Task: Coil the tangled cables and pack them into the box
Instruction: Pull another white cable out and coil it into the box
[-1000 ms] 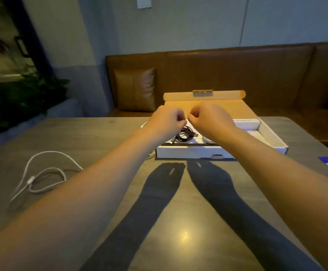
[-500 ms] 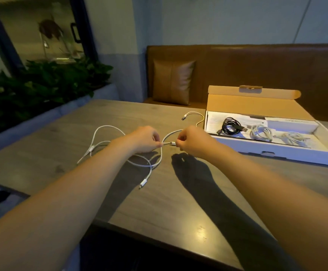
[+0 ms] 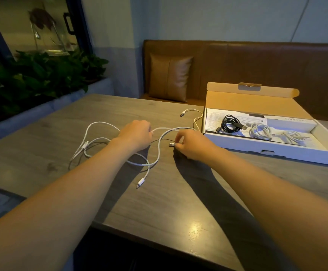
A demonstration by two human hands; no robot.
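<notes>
A tangled white cable (image 3: 100, 139) sprawls in loops over the wooden table (image 3: 41, 153). My left hand (image 3: 134, 134) grips a strand of it near the middle. My right hand (image 3: 192, 144) pinches one of its plug ends just right of that. Another loose plug end (image 3: 140, 181) lies nearer to me. A second white cable (image 3: 195, 116) snakes beside the box. The open white cardboard box (image 3: 276, 151) sits to the right and holds a coiled black cable (image 3: 230, 124) and two coiled white cables (image 3: 260, 131).
The box lid (image 3: 253, 100) stands open toward a brown leather bench (image 3: 257, 61) with a cushion (image 3: 169, 77). A planter with green leaves (image 3: 32, 79) lines the left side. The table's near edge runs diagonally below my forearms.
My hands left the box and moved to the tangled white cable on the left. My view swung left. In the last half second my hands drew slightly apart along the cable.
</notes>
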